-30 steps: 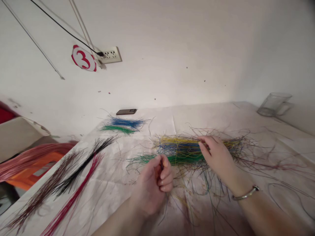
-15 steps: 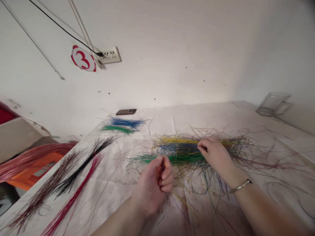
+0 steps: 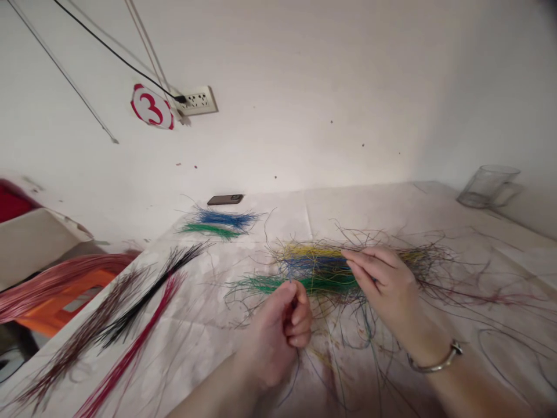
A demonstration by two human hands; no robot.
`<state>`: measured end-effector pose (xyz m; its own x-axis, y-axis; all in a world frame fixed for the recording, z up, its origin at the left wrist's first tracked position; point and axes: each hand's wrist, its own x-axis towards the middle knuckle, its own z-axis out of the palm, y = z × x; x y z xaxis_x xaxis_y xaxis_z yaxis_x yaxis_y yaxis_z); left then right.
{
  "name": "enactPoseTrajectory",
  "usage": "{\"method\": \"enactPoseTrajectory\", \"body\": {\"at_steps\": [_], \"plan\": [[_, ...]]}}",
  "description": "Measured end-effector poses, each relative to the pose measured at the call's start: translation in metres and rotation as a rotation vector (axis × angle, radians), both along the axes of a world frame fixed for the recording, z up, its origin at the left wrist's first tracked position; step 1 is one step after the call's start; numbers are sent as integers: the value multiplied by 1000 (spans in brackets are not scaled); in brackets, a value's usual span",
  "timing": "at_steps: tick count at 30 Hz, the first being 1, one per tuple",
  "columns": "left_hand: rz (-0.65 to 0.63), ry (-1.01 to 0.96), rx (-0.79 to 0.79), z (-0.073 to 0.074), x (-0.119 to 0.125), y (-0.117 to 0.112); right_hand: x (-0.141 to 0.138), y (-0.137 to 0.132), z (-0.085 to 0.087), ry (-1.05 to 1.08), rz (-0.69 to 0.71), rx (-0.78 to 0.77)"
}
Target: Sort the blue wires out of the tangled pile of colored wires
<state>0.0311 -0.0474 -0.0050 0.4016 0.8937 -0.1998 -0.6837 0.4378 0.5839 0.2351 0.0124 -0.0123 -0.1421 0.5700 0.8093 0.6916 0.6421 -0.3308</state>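
Observation:
A tangled pile of thin yellow, blue and green wires (image 3: 317,267) lies in the middle of the white-covered table (image 3: 374,203). My right hand (image 3: 385,284), with a silver bracelet at the wrist, rests on the pile with its fingers stretched out across the strands. My left hand (image 3: 282,331) hovers just in front of the pile with the fingers curled and the thumb pinched on a few thin wires that trail down toward me.
Sorted bundles lie to the left: black wires (image 3: 148,293), dark red wires (image 3: 82,339), bright red wires (image 3: 130,354), and a blue and green bunch (image 3: 217,223) by a phone (image 3: 225,199). A glass jug (image 3: 487,186) stands at far right. Pink wires drape an orange stool (image 3: 52,302).
My right hand has shifted slightly left on the pile and spread its fingers flatter. My left hand has moved a little right and nearer, still pinched on its strands.

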Motion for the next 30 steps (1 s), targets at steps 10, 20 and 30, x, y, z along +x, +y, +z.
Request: {"method": "enactPoseTrajectory", "body": {"at_steps": [10, 20, 30], "plan": [[27, 144, 20, 0, 3, -1, -23, -18, -1, 75, 280, -265], [16, 98, 29, 1, -1, 1, -27, -8, -11, -34, 357, -510], [31, 28, -21, 3, -2, 2, 0, 22, -32, -280, 4, -480]]}}
